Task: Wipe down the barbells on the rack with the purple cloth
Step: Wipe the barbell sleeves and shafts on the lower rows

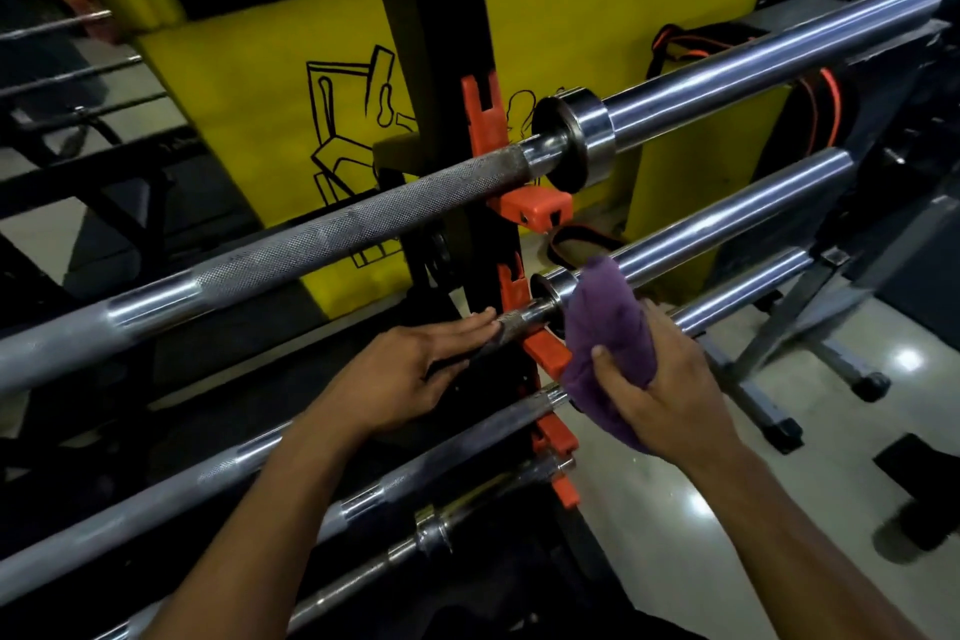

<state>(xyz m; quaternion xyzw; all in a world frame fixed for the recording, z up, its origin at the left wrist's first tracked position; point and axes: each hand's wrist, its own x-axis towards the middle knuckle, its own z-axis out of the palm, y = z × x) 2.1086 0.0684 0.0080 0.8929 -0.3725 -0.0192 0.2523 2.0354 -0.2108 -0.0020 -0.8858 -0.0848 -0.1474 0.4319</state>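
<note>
Several chrome barbells lie across a black rack (400, 83) on orange hooks (540, 211). The top barbell (363, 224) runs across the middle of the view. My right hand (665, 374) grips the purple cloth (605, 327) and wraps it round the collar of the second barbell (727, 229), just right of the rack post. My left hand (415, 374) lies with straight fingers on the knurled shaft of that same barbell, left of the orange hook. Two more barbells (291, 457) sit below my forearms.
A yellow padded panel (270, 109) with a black drawing stands behind the rack. Orange and black straps (826, 104) hang at the right. A grey metal stand with wheels (810, 353) sits on the glossy floor at the right.
</note>
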